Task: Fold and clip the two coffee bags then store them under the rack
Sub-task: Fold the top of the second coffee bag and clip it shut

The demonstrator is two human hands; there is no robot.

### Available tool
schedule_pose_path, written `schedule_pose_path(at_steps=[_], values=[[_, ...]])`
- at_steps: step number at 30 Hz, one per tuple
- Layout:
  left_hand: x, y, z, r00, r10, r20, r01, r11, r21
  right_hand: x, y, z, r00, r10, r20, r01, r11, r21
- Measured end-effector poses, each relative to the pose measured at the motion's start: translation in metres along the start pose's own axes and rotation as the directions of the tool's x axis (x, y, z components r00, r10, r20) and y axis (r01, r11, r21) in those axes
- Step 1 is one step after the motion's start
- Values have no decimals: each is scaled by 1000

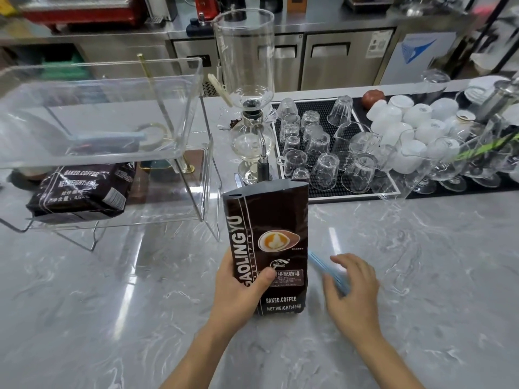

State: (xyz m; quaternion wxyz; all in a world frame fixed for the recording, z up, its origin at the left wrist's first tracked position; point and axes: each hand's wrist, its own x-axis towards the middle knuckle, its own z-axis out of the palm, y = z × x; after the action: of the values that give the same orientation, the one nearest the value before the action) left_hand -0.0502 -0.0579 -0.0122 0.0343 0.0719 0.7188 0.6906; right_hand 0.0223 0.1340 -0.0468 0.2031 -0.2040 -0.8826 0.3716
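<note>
Coffee bag point(266, 248) upright in left hand point(238, 290)

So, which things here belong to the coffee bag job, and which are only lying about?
Belong to the job:
upright coffee bag, held by left hand
blue clip at right hand
second coffee bag under clear rack

Lying about:
siphon brewer
upturned glasses
white cups
</note>
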Motion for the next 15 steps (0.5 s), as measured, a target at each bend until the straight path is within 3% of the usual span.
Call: schedule_pose_path(at_steps=[2, 4, 7, 15], values=[[-2, 0, 2, 1000, -18, -24, 16, 998, -67, 0, -21, 3, 993, -9, 114, -32, 932, 360], [-2, -1, 5, 999, -17, -47, 12, 995, -94, 4, -43, 13, 968, -57, 243, -92, 825, 557], [-2, -2, 9, 998, -9, -65, 0, 991, -131, 9, -63, 28, 952, -87, 293, -115, 788, 605], [3, -8, 15, 983, 76, -168, -77, 997, 4, 3, -67, 40, 994, -69, 89, -5, 765, 644]])
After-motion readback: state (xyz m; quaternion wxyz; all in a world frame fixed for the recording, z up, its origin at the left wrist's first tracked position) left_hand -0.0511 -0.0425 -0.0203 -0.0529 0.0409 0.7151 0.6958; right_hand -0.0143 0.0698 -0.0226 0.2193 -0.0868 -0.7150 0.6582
